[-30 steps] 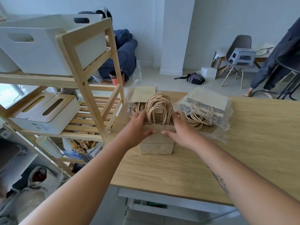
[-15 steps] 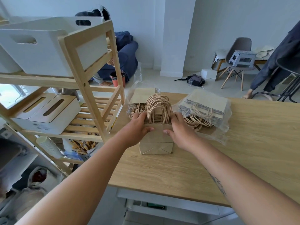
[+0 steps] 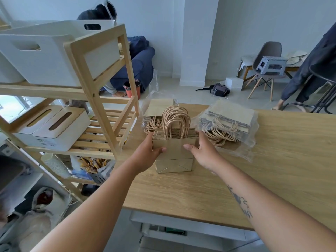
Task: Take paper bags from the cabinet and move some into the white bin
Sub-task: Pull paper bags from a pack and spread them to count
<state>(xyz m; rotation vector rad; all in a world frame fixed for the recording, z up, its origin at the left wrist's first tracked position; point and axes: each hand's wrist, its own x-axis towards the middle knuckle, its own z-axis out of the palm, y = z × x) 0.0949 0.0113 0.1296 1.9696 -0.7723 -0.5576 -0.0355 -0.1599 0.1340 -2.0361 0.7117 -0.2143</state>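
My left grip (image 3: 147, 153) and my right grip (image 3: 203, 153) hold a bunch of paper bags (image 3: 173, 153) between them. Each grip is curled round one side of the bunch. My left thumb lies flat on the front bag and my other left fingers go round the left side. My right thumb lies on the front too, and my right fingers press along the right side. I cannot see my fingertips behind the bags.

The bags are brown and folded flat. The bunch stands up on the desk (image 3: 272, 160), near the desk's left edge. The bags' rope handles (image 3: 175, 120) stick up in a big loop.

Just behind the bunch, on the left, lies a pack of bags in clear plastic (image 3: 158, 110). Another plastic pack of bags (image 3: 231, 117) lies on the desk just beside my right grip.

The white bin (image 3: 45, 57) sits on the top shelf of a wooden rack (image 3: 101, 99) to the left of the desk. It is higher than the bags and well apart from them. Two white boxes with slots (image 3: 60, 128) sit on the shelf under it.

Far back on the floor there is a grey chair (image 3: 267, 51) with a small stool (image 3: 271, 64) on its seat.
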